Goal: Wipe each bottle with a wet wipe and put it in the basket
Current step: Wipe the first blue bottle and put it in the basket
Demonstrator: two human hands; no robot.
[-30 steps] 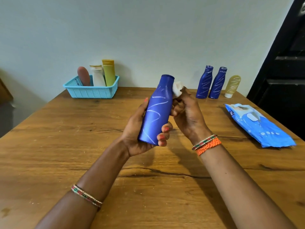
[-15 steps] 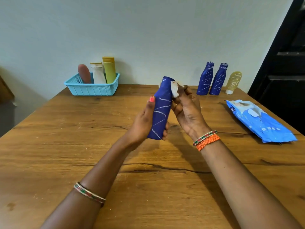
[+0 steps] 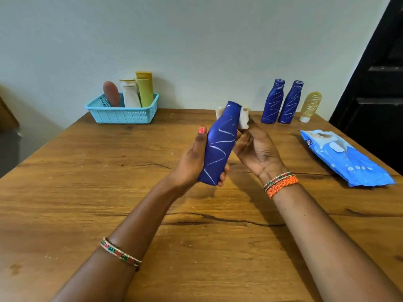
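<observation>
My left hand (image 3: 193, 161) grips the lower half of a dark blue bottle (image 3: 219, 147) with white zigzag marks, holding it nearly upright above the table. My right hand (image 3: 256, 150) holds a white wet wipe (image 3: 243, 119) wrapped around the bottle's neck; a bit of the wipe shows on the far side too. The turquoise basket (image 3: 122, 115) stands at the back left with a brown bottle (image 3: 111, 93), a white bottle (image 3: 130, 93) and a yellow-green tube (image 3: 145, 89) inside it.
Two more blue bottles (image 3: 272, 101) (image 3: 291, 103) and a yellowish tube (image 3: 310, 105) stand at the back right. A blue wet-wipe pack (image 3: 346, 159) lies at the table's right edge. A dark door is on the far right.
The bottle has turned in my left hand and tilted slightly right. My right hand has kept the wipe at the neck, now wrapped further around it.
</observation>
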